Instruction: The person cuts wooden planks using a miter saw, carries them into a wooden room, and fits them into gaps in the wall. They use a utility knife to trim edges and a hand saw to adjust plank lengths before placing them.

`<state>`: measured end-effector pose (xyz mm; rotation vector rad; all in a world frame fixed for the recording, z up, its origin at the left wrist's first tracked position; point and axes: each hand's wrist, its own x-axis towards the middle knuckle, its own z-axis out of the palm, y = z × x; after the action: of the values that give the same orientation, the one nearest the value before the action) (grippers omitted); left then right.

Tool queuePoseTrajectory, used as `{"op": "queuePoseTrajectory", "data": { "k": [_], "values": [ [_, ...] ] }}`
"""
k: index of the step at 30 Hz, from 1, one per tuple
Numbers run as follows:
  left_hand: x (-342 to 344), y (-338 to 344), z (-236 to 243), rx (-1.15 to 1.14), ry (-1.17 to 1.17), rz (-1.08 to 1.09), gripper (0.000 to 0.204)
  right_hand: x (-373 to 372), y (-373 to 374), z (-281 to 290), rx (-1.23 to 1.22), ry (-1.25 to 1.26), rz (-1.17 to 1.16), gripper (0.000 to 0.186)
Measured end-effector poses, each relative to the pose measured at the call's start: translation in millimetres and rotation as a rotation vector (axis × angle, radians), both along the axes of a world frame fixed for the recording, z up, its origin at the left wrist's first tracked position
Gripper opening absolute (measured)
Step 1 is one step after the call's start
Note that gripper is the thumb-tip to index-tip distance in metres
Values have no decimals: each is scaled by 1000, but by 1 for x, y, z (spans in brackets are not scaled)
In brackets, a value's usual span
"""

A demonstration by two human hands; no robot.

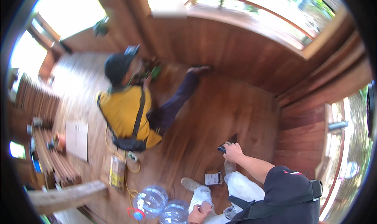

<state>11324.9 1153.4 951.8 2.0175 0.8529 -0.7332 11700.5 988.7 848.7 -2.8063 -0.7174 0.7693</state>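
My right hand point(233, 152) is closed around a dark hand tool point(222, 148), held low over the wooden floor point(204, 137). A dark triangular patch or blade point(233, 138) shows just beyond it; blur hides whether it belongs to the tool. Down by my left knee, my left hand point(198, 215) grips a small flat brownish-pink piece point(205, 207), whose kind I cannot make out. Between my shoes sits a small box point(213, 177) with a white label.
A co-worker in a yellow top point(125, 112) sits on the floor beside a green tool point(156, 72). Clear plastic jugs point(151, 200), a yellow can point(117, 173) and a yellow cord point(126, 173) lie left. Stacked boards point(55, 155) stand farther left; wood-panelled walls point(220, 47) rise ahead.
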Motion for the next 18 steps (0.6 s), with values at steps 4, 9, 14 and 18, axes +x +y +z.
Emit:
{"op": "queuePoseTrajectory", "data": {
  "k": [4,9,14,18],
  "values": [
    [55,-5,67,-65,54,-588,85,34,-101,150,157,140,-429,37],
    [167,-21,124,133,123,-557,79,-7,-244,270,602,110,-683,33],
    [300,-71,179,184,-133,-508,78,-31,-308,341,986,602,-1079,20],
    [407,-118,211,297,-334,-546,95,-23,-315,379,809,15,-863,11]
  ]
}}
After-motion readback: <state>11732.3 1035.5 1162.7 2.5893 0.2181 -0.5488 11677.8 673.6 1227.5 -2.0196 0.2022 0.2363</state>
